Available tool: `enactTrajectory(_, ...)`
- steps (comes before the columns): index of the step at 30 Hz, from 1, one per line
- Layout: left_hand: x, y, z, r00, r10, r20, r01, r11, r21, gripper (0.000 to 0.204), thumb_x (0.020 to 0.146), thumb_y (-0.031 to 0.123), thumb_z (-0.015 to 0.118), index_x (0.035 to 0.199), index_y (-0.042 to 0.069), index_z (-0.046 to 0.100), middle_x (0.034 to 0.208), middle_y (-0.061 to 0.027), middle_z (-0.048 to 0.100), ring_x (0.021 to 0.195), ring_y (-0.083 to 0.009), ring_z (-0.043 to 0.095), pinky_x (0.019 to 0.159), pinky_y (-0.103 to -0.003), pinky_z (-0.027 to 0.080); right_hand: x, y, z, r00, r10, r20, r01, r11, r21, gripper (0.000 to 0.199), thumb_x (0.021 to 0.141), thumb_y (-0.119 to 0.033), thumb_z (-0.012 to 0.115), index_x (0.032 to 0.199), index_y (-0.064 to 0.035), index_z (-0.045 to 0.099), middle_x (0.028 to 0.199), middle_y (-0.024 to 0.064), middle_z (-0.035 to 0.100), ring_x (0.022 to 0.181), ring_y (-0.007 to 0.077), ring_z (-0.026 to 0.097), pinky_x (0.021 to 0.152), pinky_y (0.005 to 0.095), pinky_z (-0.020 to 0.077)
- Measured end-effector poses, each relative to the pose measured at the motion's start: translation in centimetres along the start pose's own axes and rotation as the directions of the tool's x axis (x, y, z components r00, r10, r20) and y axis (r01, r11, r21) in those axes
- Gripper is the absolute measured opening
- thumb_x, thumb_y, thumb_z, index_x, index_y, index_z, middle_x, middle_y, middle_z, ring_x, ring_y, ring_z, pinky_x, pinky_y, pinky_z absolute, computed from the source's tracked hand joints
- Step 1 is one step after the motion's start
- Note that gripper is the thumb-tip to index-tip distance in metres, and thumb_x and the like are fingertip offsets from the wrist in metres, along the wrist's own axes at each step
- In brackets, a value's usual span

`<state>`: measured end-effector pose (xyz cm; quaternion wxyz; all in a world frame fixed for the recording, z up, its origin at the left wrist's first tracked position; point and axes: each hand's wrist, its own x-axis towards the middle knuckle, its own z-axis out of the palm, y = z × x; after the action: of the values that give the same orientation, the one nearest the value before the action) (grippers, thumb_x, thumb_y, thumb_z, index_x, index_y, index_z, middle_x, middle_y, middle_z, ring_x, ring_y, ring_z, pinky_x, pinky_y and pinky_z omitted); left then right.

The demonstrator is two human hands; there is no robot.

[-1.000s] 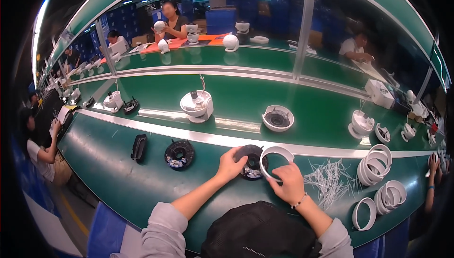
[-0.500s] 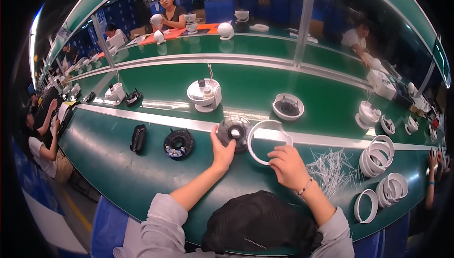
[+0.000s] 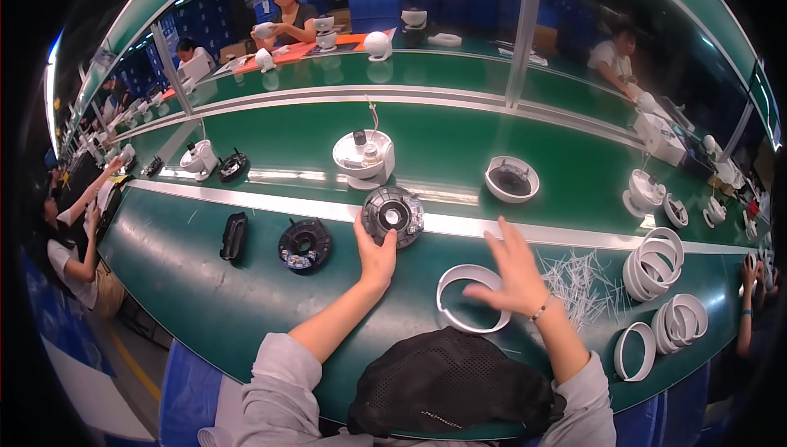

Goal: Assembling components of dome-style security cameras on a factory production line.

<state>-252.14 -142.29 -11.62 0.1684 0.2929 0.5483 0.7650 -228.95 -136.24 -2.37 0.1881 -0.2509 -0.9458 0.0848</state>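
My left hand point(image 3: 377, 258) grips a round dark plastic housing point(image 3: 375, 211) with a hole in its middle and small circuit boards at its edge. My right hand point(image 3: 516, 275) is open, fingers spread, over a white plastic ring point(image 3: 447, 306) that rests on the green work surface; whether the thumb touches it I cannot tell. Left of my left hand lie a similar black round housing point(image 3: 305, 260) with a circuit board and a black oblong part point(image 3: 234, 236). On the belt beyond stands a white bowl-shaped device body point(image 3: 361, 170) with wires sticking up.
Thin white strips point(image 3: 578, 283) lie piled right of my right hand. Several white rings point(image 3: 639, 275) are stacked farther right. A white bowl with a dark inside point(image 3: 511, 180) sits on the green belt point(image 3: 443, 143). Behind a metal frame point(image 3: 518, 45), a person point(image 3: 287, 25) works at another line.
My right hand has put the white ring down on the work surface and let go, its fingers now spread. The left hand has drawn the dark housing slightly left and tilted it. Belt items shifted right.
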Motion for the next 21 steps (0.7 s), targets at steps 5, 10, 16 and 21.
enactTrajectory(5,0.1,0.8,-0.1,0.999,-0.042,0.024,0.043,0.998,-0.056,0.066,0.075,-0.005,0.05,0.129,0.001,0.013,0.124,-0.0163,0.033,0.115,-0.022,0.035,0.098,-0.03,0.027,-0.1,-1.3,1.3,0.888,0.113,0.446,-0.124,0.992,-0.004,0.109,0.051,-0.055,0.072,0.13,0.0016,0.022,0.135,0.0273,0.016,0.125,0.042,0.017,0.101,0.0449,0.0185)
enactTrajectory(10,0.4,0.7,-0.7,0.999,-0.019,0.042,0.021,0.999,-0.033,0.065,0.075,-0.006,0.05,0.129,0.001,0.013,0.124,-0.0167,0.032,0.115,-0.0217,0.035,0.097,-0.03,0.028,0.2,-0.8,-0.4,0.889,-0.268,0.371,0.141,0.932,0.335,0.118,0.044,-0.051,0.078,0.134,-0.0039,0.016,0.139,0.0211,0.01,0.128,0.0375,0.012,0.102,0.0473,0.0152)
enactTrajectory(16,0.6,0.9,-1.5,0.999,0.002,0.046,0.0,0.999,-0.044,0.065,0.073,-0.009,0.048,0.129,0.002,0.016,0.123,-0.0135,0.034,0.113,-0.0201,0.037,0.096,-0.029,0.03,1.0,-2.6,-1.3,0.801,-0.239,0.549,0.15,0.968,0.203,0.114,0.042,-0.043,0.079,0.133,-0.0066,0.02,0.138,0.016,0.018,0.126,0.0366,0.018,0.101,0.0432,0.0206)
enactTrajectory(21,0.7,1.3,-1.9,0.998,-0.004,0.057,0.01,0.994,-0.112,0.057,0.079,-0.003,0.046,0.13,0.004,0.019,0.12,-0.0126,0.039,0.11,-0.0192,0.041,0.094,-0.028,0.034,1.8,-1.7,0.3,0.977,-0.212,0.016,0.194,0.921,0.337,0.101,0.046,-0.04,0.076,0.128,-0.005,0.029,0.128,0.0195,0.032,0.116,0.0363,0.031,0.096,0.0421,0.0276)
